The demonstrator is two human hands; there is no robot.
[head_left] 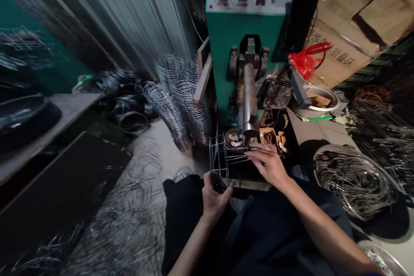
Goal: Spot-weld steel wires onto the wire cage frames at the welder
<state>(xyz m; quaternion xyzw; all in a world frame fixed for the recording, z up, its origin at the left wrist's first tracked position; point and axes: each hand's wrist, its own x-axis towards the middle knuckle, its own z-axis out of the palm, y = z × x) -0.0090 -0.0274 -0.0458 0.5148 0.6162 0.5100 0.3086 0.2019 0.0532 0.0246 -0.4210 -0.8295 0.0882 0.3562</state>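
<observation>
A small wire frame [219,157] of thin bright rods lies in front of me, below the round steel arm [249,95] of a green machine. My left hand [215,198] is closed around the near left end of the frame. My right hand [268,164] has its fingertips together on the frame's far right side, just under the tip of the steel arm. What exactly those fingertips pinch is partly hidden. Below the arm sits a dark box [287,138] with small metal parts in it.
The green machine [223,51] has a control panel [252,6] with a lit red lamp. Stacks of wire rings [171,116] stand at its left. A basin of wire rings [355,181] is at my right, near a cardboard box [339,51]. Loose wire pieces [129,207] cover the left floor.
</observation>
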